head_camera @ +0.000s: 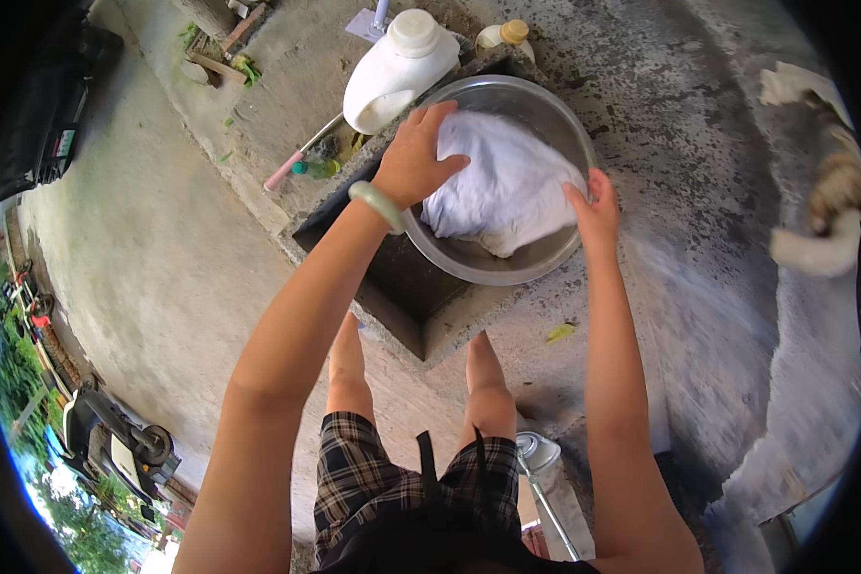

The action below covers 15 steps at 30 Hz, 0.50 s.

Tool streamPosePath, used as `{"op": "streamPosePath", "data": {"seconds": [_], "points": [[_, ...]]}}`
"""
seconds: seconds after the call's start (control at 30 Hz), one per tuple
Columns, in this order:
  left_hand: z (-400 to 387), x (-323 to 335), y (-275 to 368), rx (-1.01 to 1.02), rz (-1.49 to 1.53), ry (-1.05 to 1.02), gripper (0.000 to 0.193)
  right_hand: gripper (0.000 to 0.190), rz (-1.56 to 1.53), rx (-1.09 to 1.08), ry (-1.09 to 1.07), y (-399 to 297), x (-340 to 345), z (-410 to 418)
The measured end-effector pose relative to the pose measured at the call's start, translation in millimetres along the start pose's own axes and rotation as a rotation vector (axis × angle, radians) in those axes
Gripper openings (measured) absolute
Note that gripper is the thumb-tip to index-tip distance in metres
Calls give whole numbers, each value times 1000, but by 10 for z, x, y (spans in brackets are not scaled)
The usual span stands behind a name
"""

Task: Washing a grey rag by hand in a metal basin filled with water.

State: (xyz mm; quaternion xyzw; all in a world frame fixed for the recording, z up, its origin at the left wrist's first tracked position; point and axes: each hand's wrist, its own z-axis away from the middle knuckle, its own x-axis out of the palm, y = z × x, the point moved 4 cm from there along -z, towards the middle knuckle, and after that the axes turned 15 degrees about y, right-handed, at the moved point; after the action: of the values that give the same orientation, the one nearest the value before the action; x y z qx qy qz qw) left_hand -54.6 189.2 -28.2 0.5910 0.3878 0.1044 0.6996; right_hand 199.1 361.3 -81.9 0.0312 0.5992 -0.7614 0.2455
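Observation:
A round metal basin (pixel 499 275) rests on the walls of a rough concrete sink (pixel 430 353). Bunched white cloth (pixel 506 176) fills much of the basin. Over its left rim is my left hand (pixel 417 154), fingers extended and thumb apart above the cloth; a pale bangle (pixel 377 206) circles that wrist. My right hand (pixel 597 215) is at the right rim, its thumb by the cloth's edge and its fingers over the rim. Whether it grips rim or cloth is unclear.
Behind the sink stand a white plastic jug (pixel 402 68) and a container with a tan cap (pixel 514 31). A pink-handled tool (pixel 285 171) and a green-capped bottle (pixel 318 168) lie left. A blurred furry animal (pixel 836 179) is at right. A scooter (pixel 118 445) stands lower left.

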Motion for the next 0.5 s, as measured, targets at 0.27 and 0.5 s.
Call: {"op": "streamPosePath", "data": {"seconds": [0.27,0.5], "points": [[481,763,-1151,-561,49,43,79,100,740,-287,66,1015,580,-280],[553,1297,-1411,-1032,636,284,85,72,227,46,169,1442,1281,26]]}}
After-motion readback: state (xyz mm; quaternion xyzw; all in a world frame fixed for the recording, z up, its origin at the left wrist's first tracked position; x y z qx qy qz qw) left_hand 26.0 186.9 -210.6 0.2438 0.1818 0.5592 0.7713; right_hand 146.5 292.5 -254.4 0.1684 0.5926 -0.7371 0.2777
